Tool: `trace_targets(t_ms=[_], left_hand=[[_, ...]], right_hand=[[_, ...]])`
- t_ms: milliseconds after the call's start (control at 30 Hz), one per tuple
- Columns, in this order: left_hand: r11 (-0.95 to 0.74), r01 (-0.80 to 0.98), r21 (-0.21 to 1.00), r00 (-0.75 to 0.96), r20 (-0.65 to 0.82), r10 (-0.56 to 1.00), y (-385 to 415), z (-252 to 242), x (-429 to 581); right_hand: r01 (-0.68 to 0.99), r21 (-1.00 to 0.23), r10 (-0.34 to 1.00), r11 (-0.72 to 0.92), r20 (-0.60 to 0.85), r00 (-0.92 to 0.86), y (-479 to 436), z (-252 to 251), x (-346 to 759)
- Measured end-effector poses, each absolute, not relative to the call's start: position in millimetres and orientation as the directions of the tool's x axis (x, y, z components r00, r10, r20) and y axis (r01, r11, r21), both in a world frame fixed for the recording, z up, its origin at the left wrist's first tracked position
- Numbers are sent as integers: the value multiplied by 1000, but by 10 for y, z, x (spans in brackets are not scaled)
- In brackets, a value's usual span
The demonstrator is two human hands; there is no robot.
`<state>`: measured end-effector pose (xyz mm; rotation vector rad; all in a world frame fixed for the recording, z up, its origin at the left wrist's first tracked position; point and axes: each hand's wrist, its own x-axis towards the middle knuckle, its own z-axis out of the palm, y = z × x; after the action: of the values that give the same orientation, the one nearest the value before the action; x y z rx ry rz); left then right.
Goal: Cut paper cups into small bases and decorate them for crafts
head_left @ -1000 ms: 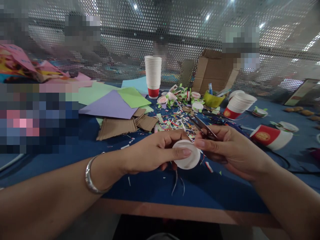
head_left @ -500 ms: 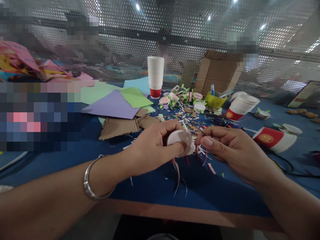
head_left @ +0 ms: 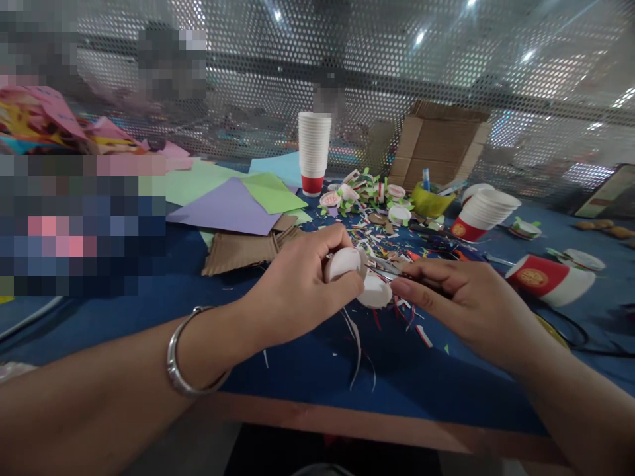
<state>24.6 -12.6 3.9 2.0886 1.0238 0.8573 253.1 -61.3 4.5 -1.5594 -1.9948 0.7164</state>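
Observation:
My left hand (head_left: 310,284), with a silver bangle at the wrist, pinches a round white paper cup bottom (head_left: 343,264) between thumb and fingers. My right hand (head_left: 456,294) is closed on small metal scissors (head_left: 387,270); the handles are hidden in my fingers. Their blades point left, close to the edge of the cup bottom. Just below the blades is another white paper disc (head_left: 375,292), near the tips of both hands. Thin curled paper strips (head_left: 356,350) show beneath my left hand.
Paper scraps (head_left: 367,231) litter the blue table (head_left: 307,383). Behind stand a cup stack (head_left: 314,152), a yellow holder (head_left: 432,201) and cardboard (head_left: 441,149). Coloured sheets (head_left: 228,205) and torn cardboard (head_left: 241,251) lie left. More cups (head_left: 550,281) are at right.
The scissors' blades show more plainly now, close to the cup bottom. The cup bottom has turned in my left hand, and the second white disc has come into view below.

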Motion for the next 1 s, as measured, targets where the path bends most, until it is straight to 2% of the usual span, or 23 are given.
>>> trace_targets(t_ms=[200,500,700,867,933,1000], left_hand=[[-532,450,718,502,289,815,-140,43,242],[-621,503,601,527,357,772,-161,69,241],[-639,503,582,544,362,757,-178,74,232],[-592,454,665,561,303,770,-142,81,227],[-498,381,779,574,223,788,-105,75,226],[-317,287,904,598,90,797,-66,67,227]], right_hand=[[742,-622,966,249,104,-237,-601,34,2539],[743,-614,962,266,118,-246,-623,35,2505],[733,-630,961,257,86,-263,-624,41,2519],[701,-676,958,228,28,-285,-625,52,2557],[679,-702,957,215,12,-290,-619,57,2565],[654,-727,954,208,3,-300,-608,61,2573]])
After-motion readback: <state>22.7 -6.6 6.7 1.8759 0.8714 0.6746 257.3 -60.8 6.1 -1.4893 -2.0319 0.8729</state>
